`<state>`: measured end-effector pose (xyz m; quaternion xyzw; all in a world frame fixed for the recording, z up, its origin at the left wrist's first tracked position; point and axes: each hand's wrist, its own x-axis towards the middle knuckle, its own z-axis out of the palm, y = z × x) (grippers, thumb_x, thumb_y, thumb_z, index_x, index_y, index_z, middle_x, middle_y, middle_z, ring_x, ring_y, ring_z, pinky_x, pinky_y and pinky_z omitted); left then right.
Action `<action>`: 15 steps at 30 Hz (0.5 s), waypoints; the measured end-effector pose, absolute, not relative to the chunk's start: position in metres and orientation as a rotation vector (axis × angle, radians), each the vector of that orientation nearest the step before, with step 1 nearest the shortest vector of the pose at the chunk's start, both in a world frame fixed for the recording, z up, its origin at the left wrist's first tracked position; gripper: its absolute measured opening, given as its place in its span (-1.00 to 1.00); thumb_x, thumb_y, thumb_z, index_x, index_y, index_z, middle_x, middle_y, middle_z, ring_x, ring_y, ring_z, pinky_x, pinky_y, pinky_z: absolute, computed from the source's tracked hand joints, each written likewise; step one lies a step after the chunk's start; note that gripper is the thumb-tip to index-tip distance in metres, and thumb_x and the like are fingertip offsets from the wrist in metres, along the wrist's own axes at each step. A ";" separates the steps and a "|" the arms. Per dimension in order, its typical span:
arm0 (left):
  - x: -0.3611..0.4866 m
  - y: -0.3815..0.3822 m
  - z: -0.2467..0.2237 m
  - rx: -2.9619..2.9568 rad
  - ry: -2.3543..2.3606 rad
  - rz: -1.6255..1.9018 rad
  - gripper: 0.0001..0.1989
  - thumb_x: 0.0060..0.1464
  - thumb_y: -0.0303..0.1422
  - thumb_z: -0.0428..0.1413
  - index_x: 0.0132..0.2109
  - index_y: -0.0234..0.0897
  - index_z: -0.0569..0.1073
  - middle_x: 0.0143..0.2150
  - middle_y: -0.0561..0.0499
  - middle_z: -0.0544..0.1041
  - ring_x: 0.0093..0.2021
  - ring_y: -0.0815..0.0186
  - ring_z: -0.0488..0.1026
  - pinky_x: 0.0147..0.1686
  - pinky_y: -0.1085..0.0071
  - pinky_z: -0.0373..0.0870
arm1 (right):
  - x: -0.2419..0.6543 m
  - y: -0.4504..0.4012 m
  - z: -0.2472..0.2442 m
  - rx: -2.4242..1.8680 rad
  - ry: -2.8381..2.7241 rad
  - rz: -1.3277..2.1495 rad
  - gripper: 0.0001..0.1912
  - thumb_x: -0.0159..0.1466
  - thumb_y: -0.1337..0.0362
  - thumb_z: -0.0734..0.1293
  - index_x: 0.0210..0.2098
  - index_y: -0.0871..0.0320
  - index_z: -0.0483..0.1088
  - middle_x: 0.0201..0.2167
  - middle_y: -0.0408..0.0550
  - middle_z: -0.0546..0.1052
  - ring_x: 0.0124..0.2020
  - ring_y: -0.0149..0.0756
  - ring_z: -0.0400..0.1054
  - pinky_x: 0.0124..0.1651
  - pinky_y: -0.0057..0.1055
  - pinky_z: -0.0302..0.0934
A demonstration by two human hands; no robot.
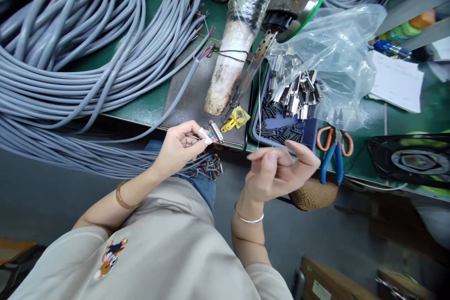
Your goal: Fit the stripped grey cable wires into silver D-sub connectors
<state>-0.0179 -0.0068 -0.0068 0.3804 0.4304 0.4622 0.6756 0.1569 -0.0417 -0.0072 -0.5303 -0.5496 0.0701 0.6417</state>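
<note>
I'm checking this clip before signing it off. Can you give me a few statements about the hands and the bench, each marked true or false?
1. The left hand holds a connector with coloured wires at its back. True.
2. The right hand grips the pliers. False: its fingertips pinch a thin strand, and the pliers lie to the right of the tray.
3. Loose metal connectors lie in the tray. True.
4. The silver bangle is on the left arm. False: it is on the right; the left arm wears a tan bangle.
5. A large bundle of grey cables fills the picture's upper left. True.
</note>
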 end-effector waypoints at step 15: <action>-0.009 0.006 -0.003 0.878 1.018 1.110 -0.70 -0.11 -0.30 0.41 -0.44 -0.31 0.43 -0.36 0.01 0.64 -0.64 0.61 0.24 -0.66 0.61 0.17 | 0.158 -0.041 -0.029 -1.347 -1.487 0.183 -0.83 0.37 0.40 0.39 -0.07 0.06 0.48 -0.24 -0.16 0.72 -0.28 -0.33 0.67 -0.20 -0.45 0.59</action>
